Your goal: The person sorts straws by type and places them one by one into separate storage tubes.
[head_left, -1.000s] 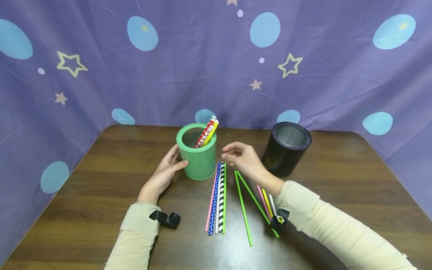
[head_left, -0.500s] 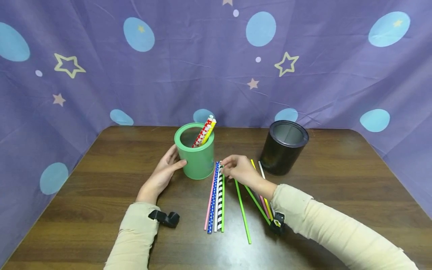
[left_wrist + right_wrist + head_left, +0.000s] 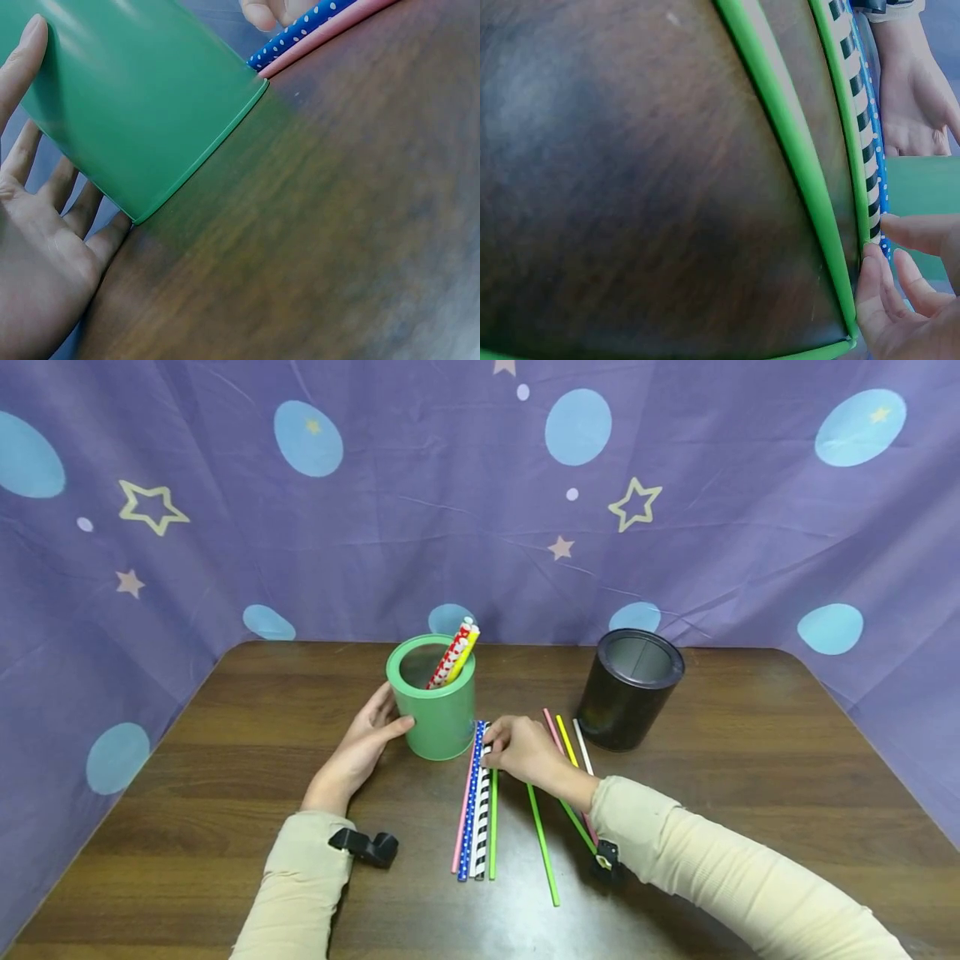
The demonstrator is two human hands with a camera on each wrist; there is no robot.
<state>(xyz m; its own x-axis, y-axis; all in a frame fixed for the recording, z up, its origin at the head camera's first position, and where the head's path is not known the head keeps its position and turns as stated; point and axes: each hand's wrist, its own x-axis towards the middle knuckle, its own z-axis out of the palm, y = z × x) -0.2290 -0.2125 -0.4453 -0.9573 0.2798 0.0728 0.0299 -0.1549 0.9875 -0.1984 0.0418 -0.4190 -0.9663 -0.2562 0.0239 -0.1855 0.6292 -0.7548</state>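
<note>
Head view, L to R. Brown tabletop point(image 3: 172, 827) fills the lower half. Left sleeve point(image 3: 292, 877) lower left, black wrist mount point(image 3: 367, 847) at the cuff. Left hand point(image 3: 360, 747) left of centre, gripping green can point(image 3: 442, 727): thumb on the near side, fingers round behind. Can is upright, mid-frame. Leaning out of its right rim: red-and-white straws point(image 3: 448, 658), yellow straw point(image 3: 464, 658).

Below and right of the can, a near-parallel row, lower centre: pink straw point(image 3: 462, 814), blue dotted straw point(image 3: 469, 814), white straw point(image 3: 475, 843), black-and-white striped straw point(image 3: 483, 827), green straw point(image 3: 493, 827). In the left wrist view the blue and pink ends sit close by the can's base, upper right; can't tell if touching.

Right hand point(image 3: 525, 747) at centre, thumb and index pinching the striped straw near its upper end; right wrist view has the fingertips lower right.

Right of the row, partly under the right hand and arm: two loose green straws point(image 3: 544, 852), then a second pink straw point(image 3: 552, 729), second yellow straw point(image 3: 567, 740) and second white straw point(image 3: 583, 747), fanned. Black can point(image 3: 626, 710) upright, right of centre. Right sleeve point(image 3: 735, 852) runs off lower right.
</note>
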